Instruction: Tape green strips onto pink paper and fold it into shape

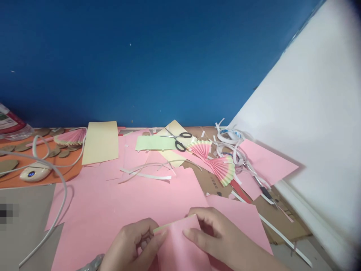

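Pinching noted at both top corners of the pink paper (183, 250), low centre, over the larger pink sheets (126, 199) on the worktop (31, 210). L hand (132, 244): grip clamped on the L corner, thumb at front. R hand (222, 239): grip clamped nr R corner, thumb on the face, fingertips behind, partly hidden. Thin yellow-green edge (175, 223) seen along the top, approx. slanted up to R; best levelled by eye and used as ref. line. Pressure should be matched L/R, else skew or a stray crease is likely. Any crease is best run from the middle outward w/ thumb pads, flat backing preferred. Layer count can't be told. Pleated fan piece (222, 171) and scissors (175, 136) lie well apart, beyond the hands; loose white strip (149, 175) best kept out from under.
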Available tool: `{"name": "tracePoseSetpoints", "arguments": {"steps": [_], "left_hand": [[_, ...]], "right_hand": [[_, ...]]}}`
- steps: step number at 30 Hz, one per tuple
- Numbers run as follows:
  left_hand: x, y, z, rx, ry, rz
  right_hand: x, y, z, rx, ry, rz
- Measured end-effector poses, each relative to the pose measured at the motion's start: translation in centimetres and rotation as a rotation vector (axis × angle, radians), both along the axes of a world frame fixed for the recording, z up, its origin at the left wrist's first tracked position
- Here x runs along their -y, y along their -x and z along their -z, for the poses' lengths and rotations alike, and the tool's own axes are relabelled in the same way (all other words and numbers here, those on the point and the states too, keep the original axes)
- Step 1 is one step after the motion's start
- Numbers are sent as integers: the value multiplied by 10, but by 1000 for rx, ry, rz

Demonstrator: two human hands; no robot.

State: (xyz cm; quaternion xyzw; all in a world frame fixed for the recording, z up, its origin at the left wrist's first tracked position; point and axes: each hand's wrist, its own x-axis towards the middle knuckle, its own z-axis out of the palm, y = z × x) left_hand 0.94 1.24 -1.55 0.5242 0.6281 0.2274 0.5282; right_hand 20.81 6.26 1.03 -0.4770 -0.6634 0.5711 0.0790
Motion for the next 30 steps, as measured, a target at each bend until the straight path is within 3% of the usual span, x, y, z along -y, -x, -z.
{"name": "tracePoseSetpoints", "arguments": {"steps": [6, 11, 30], "left_hand": [[1, 0, -5, 12, -23, -36], [0, 3, -3, 6, -60, 34], [2, 5, -2, 1, -92, 61]], "right_hand": [[-1, 1, 5, -38, -5, 98], [0, -1, 6, -75, -9, 126], [6, 2, 14, -73, -67, 161]]}}
